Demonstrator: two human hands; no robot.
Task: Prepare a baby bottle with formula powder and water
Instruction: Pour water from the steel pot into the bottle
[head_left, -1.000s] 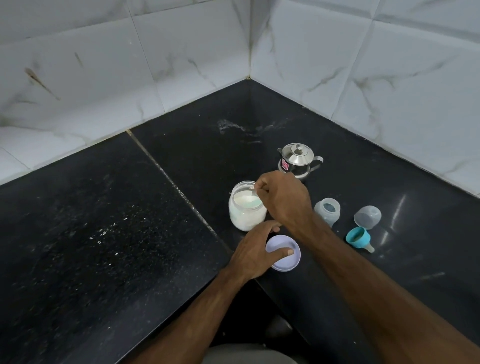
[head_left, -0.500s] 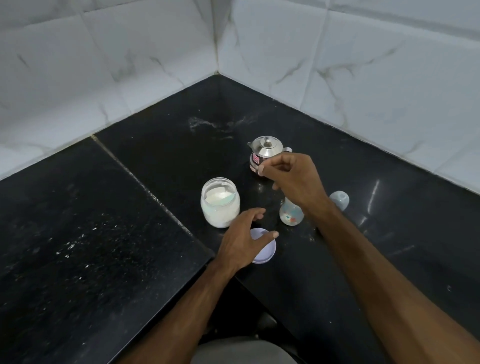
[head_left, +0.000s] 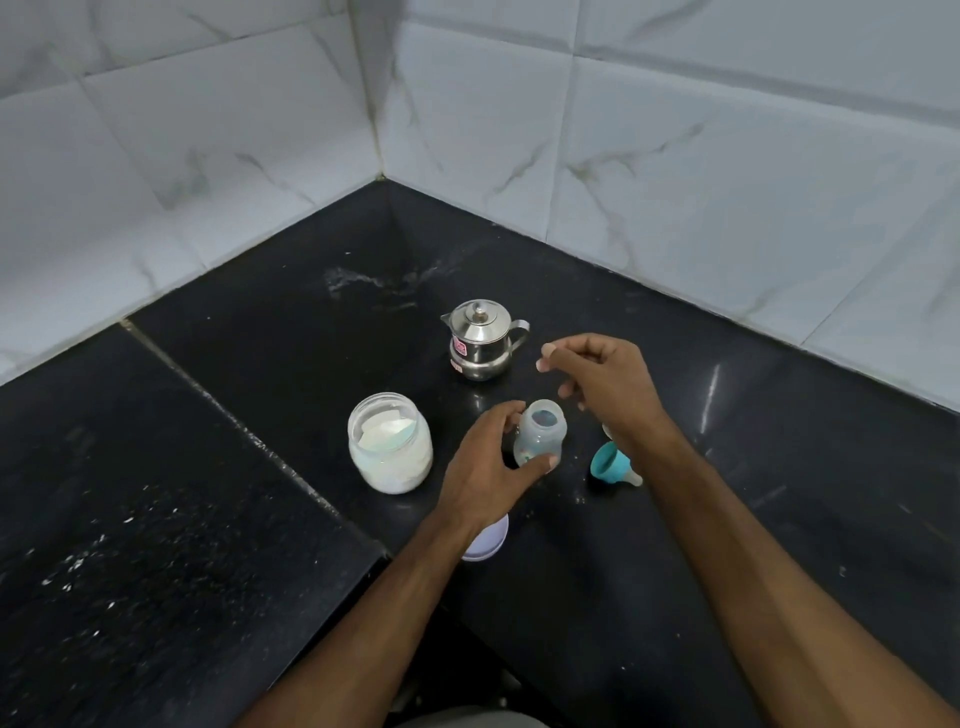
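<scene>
Since a moment ago the left hand (head_left: 485, 467) has left the round pale-lilac plastic lid (head_left: 488, 540) and closed round the small clear plastic baby bottle (head_left: 540, 434), thumb low on its near side, fingers behind. That bottle stands upright and open-mouthed on the glossy black granite counter (head_left: 260, 364), near its middle. The right hand (head_left: 602, 382) hovers above the bottle, thumb and forefinger pinched narrow — probably on a small scoop, though nothing can be made out between them.

Left of the bottle stands an open, rounded clear jar of white powder (head_left: 389, 441). Behind, a shiny steel lidded pot with a spout and handle (head_left: 480, 340). The teal teat ring with its pale nipple (head_left: 613, 464) lies on its side just beside the right wrist, which hides whatever sits behind it. White marble-veined tiles (head_left: 675, 156) back the corner — pale specks dust the counter at left.
</scene>
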